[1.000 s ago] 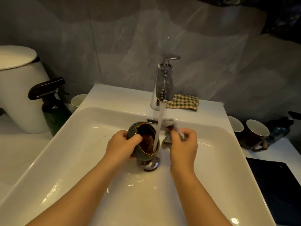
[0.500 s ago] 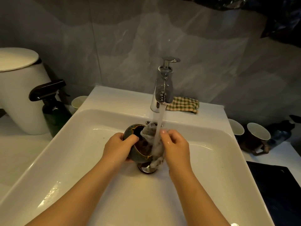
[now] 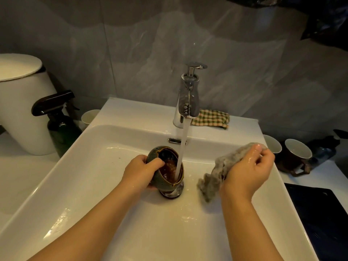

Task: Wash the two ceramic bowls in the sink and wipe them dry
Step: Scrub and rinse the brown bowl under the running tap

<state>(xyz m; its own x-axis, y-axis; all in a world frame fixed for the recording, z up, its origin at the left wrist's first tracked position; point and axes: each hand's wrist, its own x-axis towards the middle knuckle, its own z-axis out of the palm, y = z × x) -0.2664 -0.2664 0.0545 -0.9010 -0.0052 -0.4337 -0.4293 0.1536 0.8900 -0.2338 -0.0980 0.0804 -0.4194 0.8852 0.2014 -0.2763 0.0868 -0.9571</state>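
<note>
Left hand (image 3: 140, 171) clamps the bowl (image 3: 167, 167), thumb over its rim and fingers behind, tilting its mouth into the tap (image 3: 188, 98) stream (image 3: 184, 136) above the drain (image 3: 172, 193), evidently to rinse; right hand (image 3: 248, 170) has its fingers curled round the cloth (image 3: 218, 170), held clear of that stream.

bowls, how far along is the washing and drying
Done: nothing looks finished. In hand: the left hand holds a green-glazed bowl tilted under the running water; the right hand grips a grey rag aside. Left: drying this bowl, plus a second bowl, not in view.
</note>
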